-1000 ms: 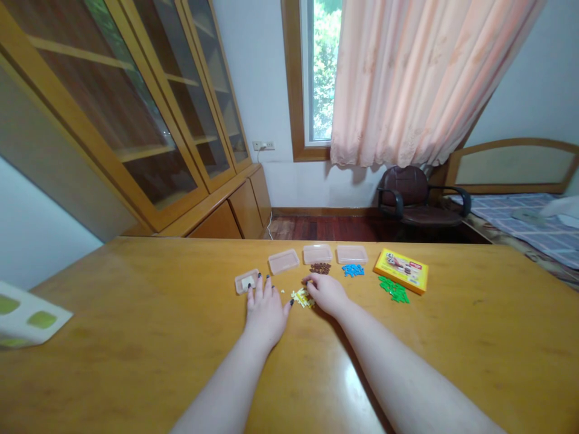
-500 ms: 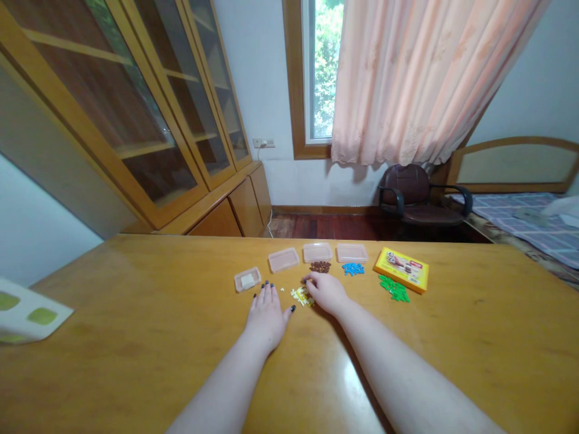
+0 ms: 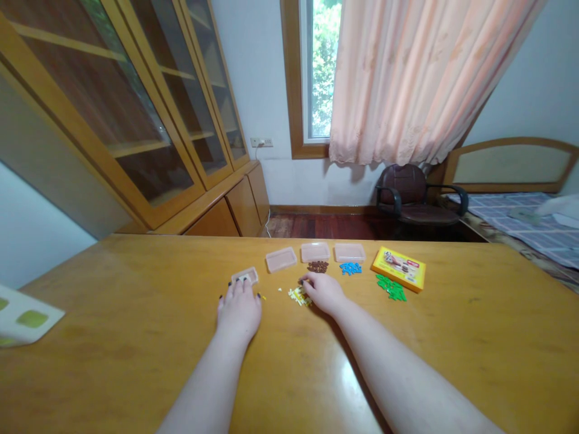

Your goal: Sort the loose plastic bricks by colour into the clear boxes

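My left hand (image 3: 239, 310) lies palm down with its fingers stretched out, their tips over the near side of a small clear plastic box (image 3: 252, 274) with something white in it. Just right of that hand are a tiny yellow piece (image 3: 264, 296) and a pale piece (image 3: 279, 289). My right hand (image 3: 324, 290) curls its fingers down at the right side of a pile of white and yellow small building pieces (image 3: 297, 295). Its fingertips are drawn together, and what sits between them is hidden.
Behind the hands stand clear plastic boxes (image 3: 281, 260). Piles of brown pieces (image 3: 318, 267), blue pieces (image 3: 351, 269) and green pieces (image 3: 391, 288) lie on the wooden table (image 3: 136, 313). A yellow carton (image 3: 398, 268) touches the green pile. A white cut-out object (image 3: 45, 316) juts in at left.
My left hand has moved left and slightly forward, from beside the pale pieces to the small clear box. A yellow piece now shows beside it. My right hand stays at the pile.
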A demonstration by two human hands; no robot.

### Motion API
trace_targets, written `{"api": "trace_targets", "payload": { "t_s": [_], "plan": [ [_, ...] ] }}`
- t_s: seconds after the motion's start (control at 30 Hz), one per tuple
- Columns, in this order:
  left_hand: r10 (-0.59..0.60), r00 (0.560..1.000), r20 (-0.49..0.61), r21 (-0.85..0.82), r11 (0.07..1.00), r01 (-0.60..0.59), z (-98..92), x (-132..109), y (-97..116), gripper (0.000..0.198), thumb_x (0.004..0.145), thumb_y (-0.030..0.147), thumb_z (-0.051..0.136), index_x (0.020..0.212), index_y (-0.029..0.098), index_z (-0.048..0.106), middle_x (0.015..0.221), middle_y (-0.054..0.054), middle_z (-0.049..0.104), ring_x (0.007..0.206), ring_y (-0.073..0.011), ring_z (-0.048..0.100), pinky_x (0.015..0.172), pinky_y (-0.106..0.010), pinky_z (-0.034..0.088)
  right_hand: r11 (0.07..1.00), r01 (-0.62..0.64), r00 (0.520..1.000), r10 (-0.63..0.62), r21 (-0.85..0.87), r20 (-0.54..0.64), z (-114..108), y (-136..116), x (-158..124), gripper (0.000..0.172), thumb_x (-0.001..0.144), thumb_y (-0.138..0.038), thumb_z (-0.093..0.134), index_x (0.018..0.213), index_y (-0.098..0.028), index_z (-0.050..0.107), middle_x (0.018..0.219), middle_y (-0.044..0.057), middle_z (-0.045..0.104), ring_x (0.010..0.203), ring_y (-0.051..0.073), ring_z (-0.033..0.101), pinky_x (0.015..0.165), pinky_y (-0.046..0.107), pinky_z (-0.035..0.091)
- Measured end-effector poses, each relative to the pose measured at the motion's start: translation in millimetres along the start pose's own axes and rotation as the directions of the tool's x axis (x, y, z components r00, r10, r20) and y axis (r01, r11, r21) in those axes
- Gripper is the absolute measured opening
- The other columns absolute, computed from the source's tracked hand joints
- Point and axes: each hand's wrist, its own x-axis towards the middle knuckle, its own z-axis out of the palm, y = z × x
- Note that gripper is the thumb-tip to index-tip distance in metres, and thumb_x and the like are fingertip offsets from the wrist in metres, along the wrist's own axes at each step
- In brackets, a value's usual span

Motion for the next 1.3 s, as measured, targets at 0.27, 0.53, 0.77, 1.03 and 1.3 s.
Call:
{"api": "trace_targets", "payload": {
  "t_s": [0.27, 0.53, 0.77, 1.03, 1.3],
  "plan": [
    [0.126, 0.992, -0.004, -0.047, 0.991, -0.126, -0.5, -10.0, 19.3, 0.052, 0.088, 0.032, 0.041, 0.135, 0.010, 0.042, 0.140, -0.017, 0.044, 0.124, -0.0299, 0.044, 0.099, -0.043, 0.038, 0.997, -0.020, 0.999, 0.022, 0.070, -0.038, 1.3, 2.5, 2.7, 0.030, 0.088, -0.033, 0.042, 0.105, -0.026, 0.066, 0.099, 0.003, 0.071, 0.090, 0.018, 0.064, 0.073, 0.025, 0.043],
    [0.543, 0.840, 0.002, -0.132, 0.833, -0.538, -2.2, -24.1, 41.7, 0.037, 0.090, 0.021, 0.038, 0.121, 0.028, 0.056, 0.104, -0.008, 0.061, 0.095, -0.0218, 0.056, 0.082, -0.034, 0.042, 0.997, -0.028, 0.999, 0.030, 0.070, -0.032, 1.8, 2.3, 3.8, 0.030, 0.087, -0.030, 0.043, 0.107, -0.025, 0.065, 0.098, 0.003, 0.071, 0.091, 0.017, 0.064, 0.075, 0.024, 0.043],
    [0.515, 0.857, -0.005, -0.217, 0.836, -0.504, 2.5, -12.9, 37.1, 0.018, 0.086, 0.022, 0.049, 0.099, 0.021, 0.061, 0.102, -0.006, 0.060, 0.096, -0.0196, 0.055, 0.085, -0.032, 0.040, 0.998, -0.029, 0.999, 0.031, 0.057, -0.039, 1.3, 1.4, 2.9, 0.030, 0.088, -0.031, 0.043, 0.106, -0.025, 0.066, 0.099, 0.003, 0.071, 0.092, 0.018, 0.064, 0.075, 0.025, 0.043],
    [0.498, 0.867, -0.004, -0.281, 0.832, -0.479, 6.5, -8.0, 35.4, 0.013, 0.086, 0.020, 0.049, 0.093, 0.020, 0.061, 0.098, -0.005, 0.062, 0.094, -0.0184, 0.055, 0.084, -0.030, 0.040, 0.997, -0.032, 0.999, 0.033, 0.065, -0.027, 2.6, 2.7, 3.5, 0.029, 0.087, -0.031, 0.044, 0.106, -0.025, 0.066, 0.100, 0.003, 0.071, 0.091, 0.017, 0.064, 0.075, 0.024, 0.043],
    [0.515, 0.856, -0.035, -0.277, 0.818, -0.504, 5.2, -10.3, 32.1, 0.023, 0.087, 0.018, 0.046, 0.104, 0.023, 0.060, 0.102, -0.005, 0.061, 0.096, -0.0178, 0.056, 0.086, -0.030, 0.040, 0.998, -0.020, 0.999, 0.021, 0.067, -0.027, 2.2, 1.0, 2.6, 0.029, 0.087, -0.030, 0.044, 0.105, -0.025, 0.066, 0.100, 0.003, 0.071, 0.093, 0.017, 0.064, 0.076, 0.023, 0.043]
  ]
}}
